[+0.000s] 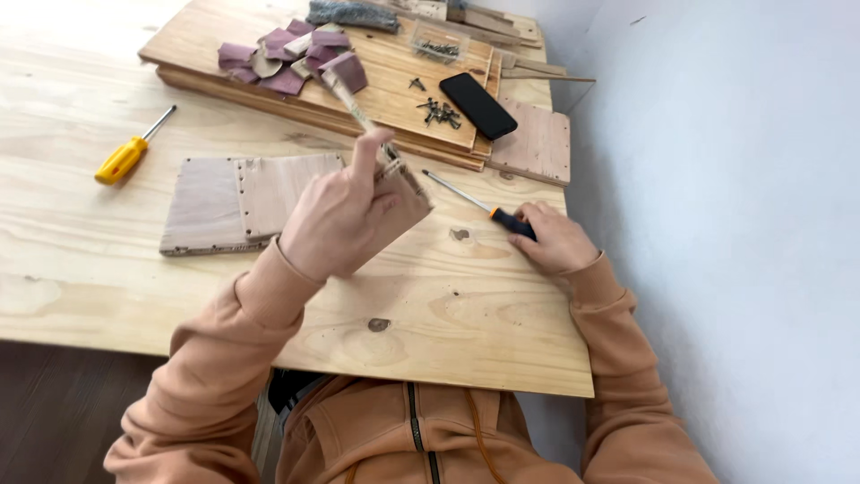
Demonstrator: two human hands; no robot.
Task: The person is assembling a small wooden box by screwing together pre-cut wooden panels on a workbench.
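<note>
The left hand (336,220) is raised above the table (107,260), its fingers closed around a small wooden piece (408,193) with one finger stretched up along a thin strip that rises from it; the piece hangs in the air just over the table's middle. The right hand (555,237) lies on the table near the wall, fingers wrapped over the black-and-orange handle of a screwdriver (488,211) whose shaft points away toward the stacked boards (394,81). A flat wooden panel (237,202) rests just beside the left hand, and a yellow-handled screwdriver (125,157) sits well apart at the far left. On the boards lie purple sandpaper scraps (287,54), loose screws (436,110) and a black phone (477,105). The likeliest trouble, as I judge it, is the raised piece slipping or twisting, since it is pinched by one hand alone (nothing braces it from below), and a tool tip brought against it could skid toward the holding fingers. The loose screws beside the phone could also roll off if the boards are jolted.
</note>
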